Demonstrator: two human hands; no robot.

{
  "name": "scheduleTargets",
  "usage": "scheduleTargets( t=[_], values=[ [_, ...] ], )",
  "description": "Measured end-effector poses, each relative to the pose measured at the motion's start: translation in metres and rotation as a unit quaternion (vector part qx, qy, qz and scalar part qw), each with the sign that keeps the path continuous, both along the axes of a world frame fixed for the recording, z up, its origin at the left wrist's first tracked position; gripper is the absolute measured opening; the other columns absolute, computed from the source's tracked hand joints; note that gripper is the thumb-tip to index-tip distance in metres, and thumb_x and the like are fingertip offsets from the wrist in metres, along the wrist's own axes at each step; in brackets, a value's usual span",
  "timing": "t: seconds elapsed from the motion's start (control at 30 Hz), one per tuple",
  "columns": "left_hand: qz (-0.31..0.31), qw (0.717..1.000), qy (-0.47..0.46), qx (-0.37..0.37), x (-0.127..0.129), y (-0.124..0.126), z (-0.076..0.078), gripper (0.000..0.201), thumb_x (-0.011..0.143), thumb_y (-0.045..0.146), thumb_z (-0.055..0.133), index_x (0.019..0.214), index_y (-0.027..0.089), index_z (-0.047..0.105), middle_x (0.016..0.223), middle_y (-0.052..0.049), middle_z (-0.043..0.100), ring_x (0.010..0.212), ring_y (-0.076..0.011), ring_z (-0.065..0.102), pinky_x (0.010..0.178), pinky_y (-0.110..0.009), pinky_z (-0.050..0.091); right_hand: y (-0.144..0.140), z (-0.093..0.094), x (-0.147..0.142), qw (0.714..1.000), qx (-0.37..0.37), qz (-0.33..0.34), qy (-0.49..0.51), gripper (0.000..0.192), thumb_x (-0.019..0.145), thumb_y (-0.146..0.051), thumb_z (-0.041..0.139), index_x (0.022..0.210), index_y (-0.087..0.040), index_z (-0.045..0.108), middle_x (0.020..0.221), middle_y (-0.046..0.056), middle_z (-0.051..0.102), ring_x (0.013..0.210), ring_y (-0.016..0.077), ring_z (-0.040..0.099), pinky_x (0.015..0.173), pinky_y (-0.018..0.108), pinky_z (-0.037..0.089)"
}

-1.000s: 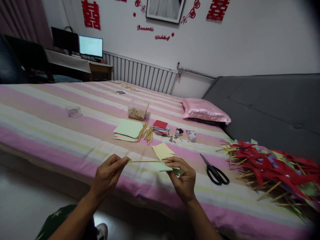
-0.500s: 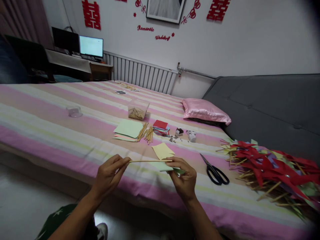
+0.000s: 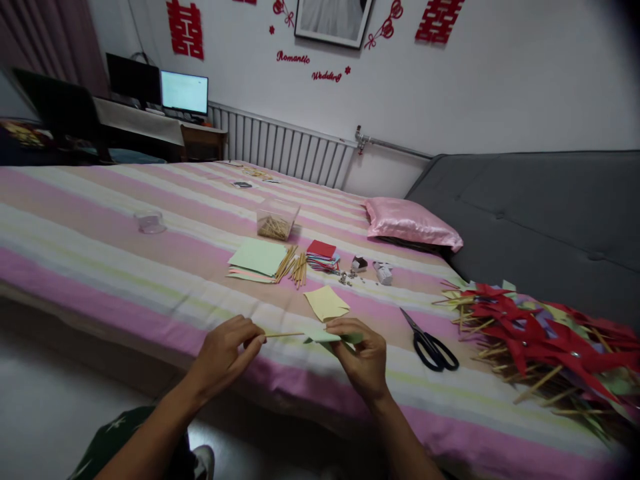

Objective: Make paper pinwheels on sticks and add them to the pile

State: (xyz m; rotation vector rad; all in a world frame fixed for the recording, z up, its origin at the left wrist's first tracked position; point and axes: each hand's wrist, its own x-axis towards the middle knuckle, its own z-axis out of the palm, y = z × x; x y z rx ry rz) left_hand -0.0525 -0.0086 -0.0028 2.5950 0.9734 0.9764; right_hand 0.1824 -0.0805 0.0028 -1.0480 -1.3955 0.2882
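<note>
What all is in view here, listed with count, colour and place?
stick: one, tan, pinched between both hands
green paper: one piece, pale green, at the right hand
yellow paper: one, yellow, on the bed just beyond the hands
scissors: one, black, right of the hands
pinwheels: a pile, mostly red, far right on the bed
paper stack: one, green on top, mid bed
loose sticks: a bunch, tan, beside the paper stack
red squares: small stack, right of the loose sticks
box: one, clear, holding sticks
pillow: one, pink, by the sofa
bed: one, pink-striped
left hand: fingers shut on the stick
right hand: holds stick and green paper
</note>
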Motion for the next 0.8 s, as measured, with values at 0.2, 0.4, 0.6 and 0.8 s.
scheduleTargets(
  t=[0.2, 0.4, 0.6, 0.8],
  values=[
    [-0.037, 0.999, -0.006, -0.007, 0.017, -0.006, -0.012, 0.021, 0.087, 0.021, 0.046, 0.099, 0.02, 0.063, 0.087, -0.005, 0.071, 0.077, -0.0168, 0.065, 0.069, -0.027, 0.049, 0.001, -0.002, -0.013, 0.999, -0.038, 0.021, -0.022, 0.012, 0.069, -0.01, 0.068, 0.071, -0.021, 0.071, 0.073, 0.004, 0.071, 0.071, 0.0183, 0.067, 0.066, 0.029, 0.055],
    [-0.091, 0.991, -0.068, -0.071, 0.024, -0.013, -0.012, 0.027, 0.085, 0.013, 0.044, 0.104, 0.021, 0.061, 0.09, -0.004, 0.071, 0.076, -0.014, 0.066, 0.066, -0.024, 0.051, -0.001, -0.004, -0.017, 0.999, -0.027, 0.043, -0.012, 0.011, 0.071, -0.012, 0.068, 0.075, -0.022, 0.071, 0.08, 0.005, 0.07, 0.077, 0.0182, 0.067, 0.069, 0.03, 0.054],
    [-0.084, 0.984, -0.124, -0.098, 0.023, -0.014, 0.0, 0.021, 0.085, 0.017, 0.046, 0.096, 0.017, 0.064, 0.078, -0.004, 0.069, 0.068, -0.0133, 0.063, 0.06, -0.022, 0.048, -0.005, -0.005, -0.013, 0.999, 0.014, 0.041, -0.031, 0.02, 0.071, -0.007, 0.066, 0.081, -0.024, 0.071, 0.089, 0.005, 0.067, 0.088, 0.0195, 0.064, 0.078, 0.033, 0.052],
    [-0.111, 0.981, -0.128, -0.095, 0.02, -0.013, -0.001, 0.024, 0.085, 0.014, 0.045, 0.1, 0.016, 0.064, 0.074, -0.003, 0.063, 0.066, -0.0128, 0.059, 0.06, -0.023, 0.046, -0.006, -0.004, -0.013, 0.998, 0.043, 0.027, -0.039, 0.026, 0.07, -0.003, 0.064, 0.083, -0.025, 0.071, 0.087, 0.003, 0.065, 0.083, 0.0171, 0.064, 0.074, 0.031, 0.052]
  ],
)
